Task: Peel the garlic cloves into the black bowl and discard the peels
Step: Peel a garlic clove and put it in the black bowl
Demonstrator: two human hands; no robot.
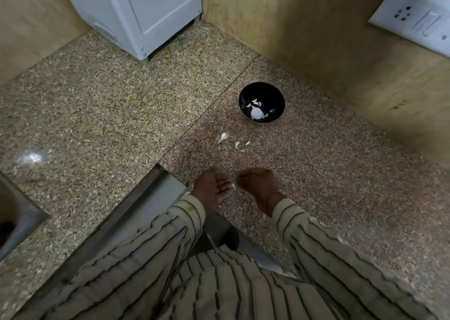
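Observation:
The black bowl (pixel 272 95) stands on the granite counter near the right wall and holds several white garlic pieces. Between the bowl and my hands lie loose garlic bits (pixel 222 137) and small peels (pixel 236 144). My left hand (pixel 211 188) is palm up with relaxed fingers, and a small white garlic clove (pixel 233 186) sits at its fingertips. My right hand (pixel 261 185) faces it with curled fingers whose tips meet the clove. Both hands hover over the counter's front edge.
A white appliance (pixel 136 15) stands at the back of the counter. A steel sink (pixel 14 212) is at the left, and a metal trim strip (pixel 146 193) runs along the counter's inner corner. A switch plate (pixel 418 17) is on the right wall.

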